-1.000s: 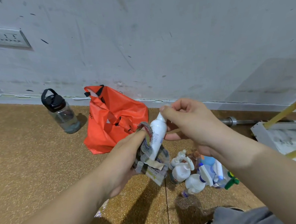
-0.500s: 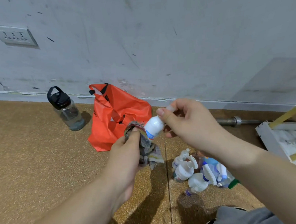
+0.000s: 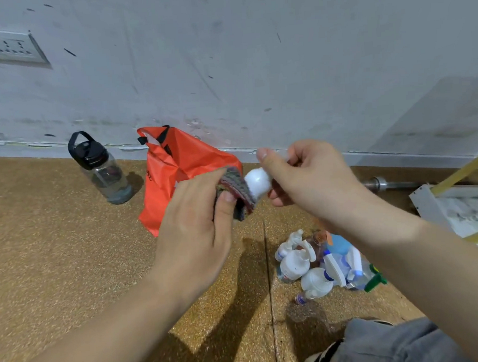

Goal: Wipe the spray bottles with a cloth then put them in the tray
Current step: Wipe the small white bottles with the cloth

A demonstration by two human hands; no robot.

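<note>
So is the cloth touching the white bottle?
Touching: the head view shows the cloth in the left hand pressed against the bottle, no gap.

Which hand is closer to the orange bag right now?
Left. The left hand, gripping the cloth, sits in front of the orange bag, overlapping its right edge; the right hand, holding the white bottle, is further right, clear of it.

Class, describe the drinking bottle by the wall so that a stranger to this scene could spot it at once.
Follow the base of the scuffed grey wall along the brown floor to the orange bag. Just left of it stands a clear bottle. Unlike the white spray bottles heaped further right, it stands alone, with a black lid and loop handle.
</note>
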